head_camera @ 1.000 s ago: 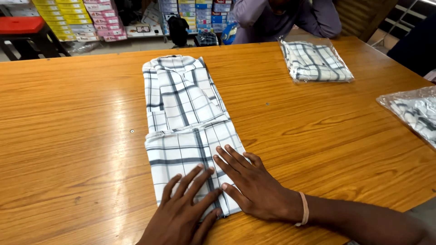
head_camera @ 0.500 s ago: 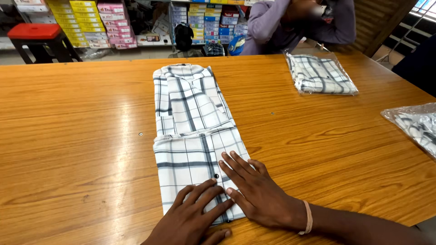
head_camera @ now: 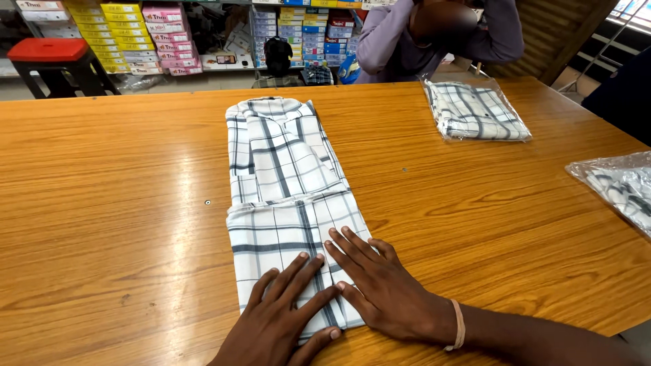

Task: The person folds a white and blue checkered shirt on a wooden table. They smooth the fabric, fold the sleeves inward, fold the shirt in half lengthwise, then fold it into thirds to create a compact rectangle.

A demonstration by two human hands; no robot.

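Flatly: left hand (head_camera: 281, 318), right hand (head_camera: 383, 288) spread wide, pressing soft checked folded shirt (head_camera: 288, 196); glossy wood table (head_camera: 122, 203).

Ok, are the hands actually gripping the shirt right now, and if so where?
Nothing is gripped. The left hand and right hand lie flat, fingers spread, pressing the folded-up bottom end of the white checked shirt against the wooden table.
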